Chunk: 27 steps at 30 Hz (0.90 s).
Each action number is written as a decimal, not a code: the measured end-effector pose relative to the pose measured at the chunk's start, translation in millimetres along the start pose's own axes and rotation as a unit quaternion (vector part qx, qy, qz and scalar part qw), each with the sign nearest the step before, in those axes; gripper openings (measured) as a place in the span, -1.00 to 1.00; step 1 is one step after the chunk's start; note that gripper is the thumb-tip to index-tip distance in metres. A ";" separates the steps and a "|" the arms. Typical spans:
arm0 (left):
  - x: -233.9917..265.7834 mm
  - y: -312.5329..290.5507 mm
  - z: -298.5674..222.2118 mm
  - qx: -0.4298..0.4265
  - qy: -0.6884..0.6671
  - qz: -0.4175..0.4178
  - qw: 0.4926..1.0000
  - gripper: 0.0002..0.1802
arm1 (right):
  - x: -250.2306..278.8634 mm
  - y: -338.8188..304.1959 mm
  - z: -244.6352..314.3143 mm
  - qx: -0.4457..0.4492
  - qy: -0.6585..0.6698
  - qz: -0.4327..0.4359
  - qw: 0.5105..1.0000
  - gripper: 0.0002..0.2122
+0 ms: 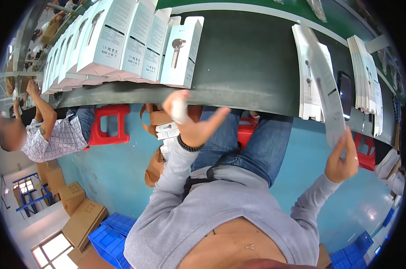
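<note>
My right hand (pixel 342 160) pinches the lower end of a flat, folded white carton (pixel 327 87), which stands tilted and is blurred by motion. Behind it lies a stack of flat white cartons (pixel 309 101) printed with a handheld device. My left hand (pixel 195 127) hovers in front of the bench edge, fingers spread and holding nothing; a white wrap (pixel 179 111) covers one finger. Nearest to that hand is an upright, erected white box (pixel 181 56), at the end of rows of similar boxes (pixel 105 38) on the dark bench (pixel 243 58).
A black phone (pixel 344 92) lies beside another pile of flat cartons (pixel 363 74). Below the bench, small white boxes (pixel 167 131) sit in an open brown carton (pixel 154 172). A red stool (pixel 108 125) and a co-worker (pixel 46 134) are at left. Blue crates (pixel 111 237) stand on the floor.
</note>
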<state>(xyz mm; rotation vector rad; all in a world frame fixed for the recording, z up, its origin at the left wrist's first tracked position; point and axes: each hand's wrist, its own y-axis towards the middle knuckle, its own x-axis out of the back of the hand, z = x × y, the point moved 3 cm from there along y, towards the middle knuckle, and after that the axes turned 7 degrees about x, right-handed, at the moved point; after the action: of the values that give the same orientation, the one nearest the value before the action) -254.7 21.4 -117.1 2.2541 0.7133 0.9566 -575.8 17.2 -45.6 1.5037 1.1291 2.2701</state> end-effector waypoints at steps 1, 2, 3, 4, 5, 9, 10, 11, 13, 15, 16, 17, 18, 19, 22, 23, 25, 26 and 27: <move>-1.8 7.0 -17.0 -0.066 -0.029 0.041 0.997 0.20 | 7.4 4.6 7.4 -0.050 0.035 -0.043 0.997 -0.84; -3.1 14.0 -35.0 -0.131 -0.061 0.080 0.986 0.18 | 13.5 6.2 12.0 -0.098 0.067 -0.086 0.989 -0.87; -5.5 16.3 -51.9 -0.166 -0.034 0.125 0.977 0.08 | 10.9 5.5 14.2 -0.093 0.145 -0.070 0.983 -0.87; -8.3 14.1 -64.2 -0.201 -0.007 0.170 0.965 -0.02 | 9.4 8.5 17.9 -0.092 0.142 -0.070 0.983 -0.87; -12.1 8.8 -68.6 -0.264 0.038 0.207 0.941 -0.30 | 0.3 14.8 25.1 -0.077 0.238 0.014 0.968 -0.88; -18.1 12.7 -86.2 -0.304 0.078 0.292 0.903 -0.44 | -31.9 17.7 44.9 -0.177 0.491 0.189 0.831 -0.88; -14.6 14.2 -88.8 -0.308 0.070 0.291 0.903 -0.44 | -32.4 18.0 46.4 -0.180 0.485 0.186 0.836 -0.88; -10.7 15.5 -88.5 -0.275 0.047 0.348 0.895 -0.38 | -35.0 16.1 45.8 -0.247 0.515 0.178 0.802 -0.87; -10.2 14.6 -85.5 -0.231 0.013 0.392 0.890 -0.26 | -38.8 14.5 45.7 -0.305 0.540 0.175 0.764 -0.85; -10.9 10.9 -81.2 -0.208 -0.009 0.402 0.892 -0.21 | -41.2 18.9 45.2 -0.281 0.510 0.201 0.788 -0.85; -10.7 10.5 -79.4 -0.184 -0.028 0.409 0.893 -0.17 | -42.0 21.6 45.5 -0.253 0.480 0.227 0.809 -0.85; -9.1 14.0 -81.1 -0.185 -0.030 0.410 0.893 -0.17 | -41.5 25.3 45.4 -0.236 0.464 0.239 0.820 -0.86; -6.6 19.8 -85.2 -0.181 -0.042 0.422 0.887 -0.22 | -42.3 25.5 42.2 -0.237 0.462 0.239 0.820 -0.86; -4.7 23.1 -86.2 -0.178 -0.053 0.434 0.881 -0.26 | -42.3 25.9 38.7 -0.204 0.453 0.241 0.833 -0.81; -1.4 22.9 -65.3 -0.070 -0.173 0.422 0.887 -0.22 | -45.7 19.8 35.5 -0.168 0.532 0.183 0.810 -0.66; 3.3 28.1 -63.9 -0.092 -0.179 0.377 0.904 -0.19 | -48.5 15.4 34.7 -0.167 0.611 0.120 0.765 -0.57; 7.9 39.8 -64.0 0.048 -0.267 0.282 0.920 -0.24 | -63.2 2.7 45.3 -0.142 0.621 0.073 0.768 -0.50; 6.8 44.1 -63.7 0.096 -0.298 0.209 0.926 -0.33 | -69.2 -1.4 55.3 -0.115 0.630 0.029 0.767 -0.43; 2.4 36.4 -53.7 0.182 -0.303 0.207 0.912 -0.28 | -78.2 -6.6 70.2 -0.153 0.647 0.038 0.746 -0.46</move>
<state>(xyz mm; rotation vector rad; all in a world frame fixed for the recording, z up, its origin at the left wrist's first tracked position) -285.5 14.1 -60.3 2.8905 0.1341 0.2432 -481.2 14.0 -91.6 -0.4019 0.7209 3.2933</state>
